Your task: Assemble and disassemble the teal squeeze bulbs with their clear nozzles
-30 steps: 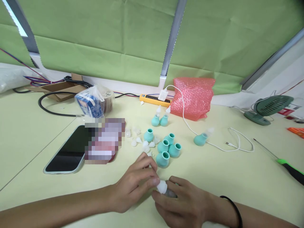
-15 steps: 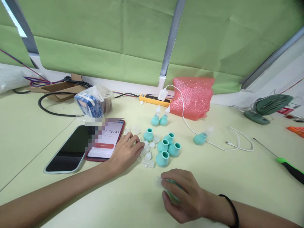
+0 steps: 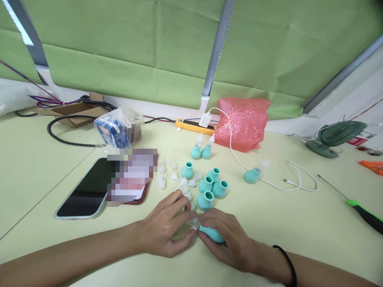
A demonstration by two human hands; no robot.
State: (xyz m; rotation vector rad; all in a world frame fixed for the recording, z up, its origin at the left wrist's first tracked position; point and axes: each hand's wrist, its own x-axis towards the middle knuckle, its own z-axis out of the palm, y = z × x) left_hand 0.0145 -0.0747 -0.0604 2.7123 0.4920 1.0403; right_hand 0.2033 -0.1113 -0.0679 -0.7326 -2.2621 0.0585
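Note:
My right hand [image 3: 229, 239] is closed around a turquoise squeeze bulb [image 3: 213, 234], which lies on its side with its neck to the left. At that neck is a clear plastic tip [image 3: 193, 223], and the fingers of my left hand [image 3: 169, 227] close on it from the left. Fingers partly cover the joint between tip and bulb. Just beyond my hands stand several open-necked turquoise bulbs [image 3: 205, 200]. Loose white and clear tips [image 3: 183, 182] are scattered to the left of them. Farther back, two bulbs with tips fitted [image 3: 196, 151] stand upright.
A dark phone [image 3: 85, 191] and a red-edged phone [image 3: 143, 195] lie at left. Another tipped bulb [image 3: 251, 175] leans beside a white cable [image 3: 278, 186]. A screwdriver [image 3: 363, 215], a green fan [image 3: 338, 133], pink bubble wrap [image 3: 243, 125] and a yellow power strip [image 3: 191, 126] surround the area.
My left hand has moved from the loose tips toward me and right, meeting the bulb in my right hand. My right hand has turned slightly, so more of its bulb shows.

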